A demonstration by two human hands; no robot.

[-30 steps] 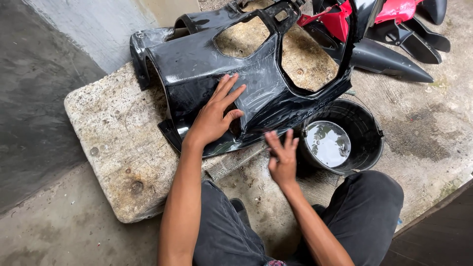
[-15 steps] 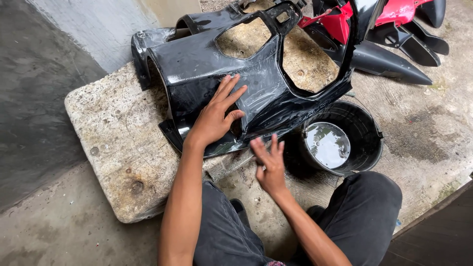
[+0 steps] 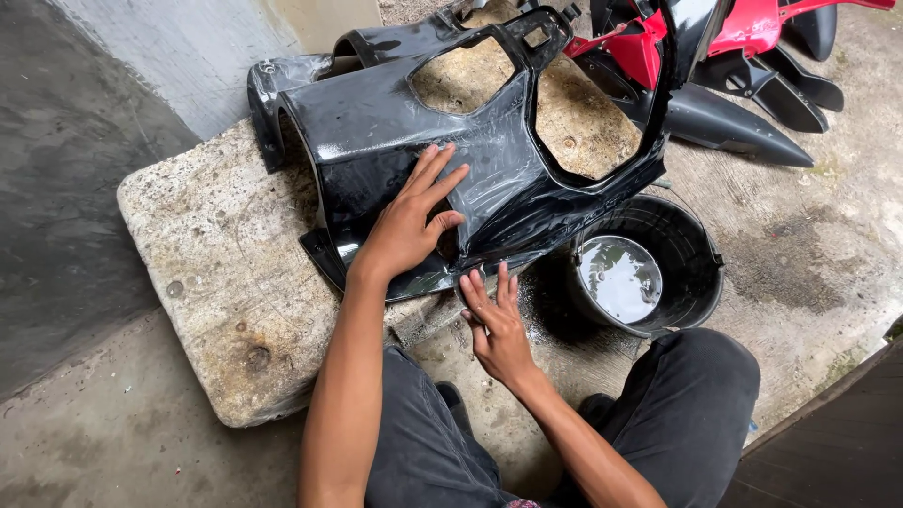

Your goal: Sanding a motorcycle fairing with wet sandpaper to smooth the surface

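We brace the wet black fairing panel (image 3: 451, 160) with our left hand (image 3: 406, 226), fingers spread flat on it. Our right hand (image 3: 497, 325), fingers together and holding nothing, presses its lower edge at six o'clock. Firm, even pressure should serve best. A water bucket (image 3: 691, 282) sits at four o'clock; the panel lies on a stone slab (image 3: 216, 273).

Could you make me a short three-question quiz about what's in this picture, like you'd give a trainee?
1. True or false: the left hand lies flat on the black plastic panel.
2. What does the black bucket contain?
A. sand
B. liquid
C. rags
3. What does the panel rest on?

Key:
1. True.
2. B; its surface reflects light.
3. A concrete slab; the right hand touches the panel's lower edge. Red panels lie behind.
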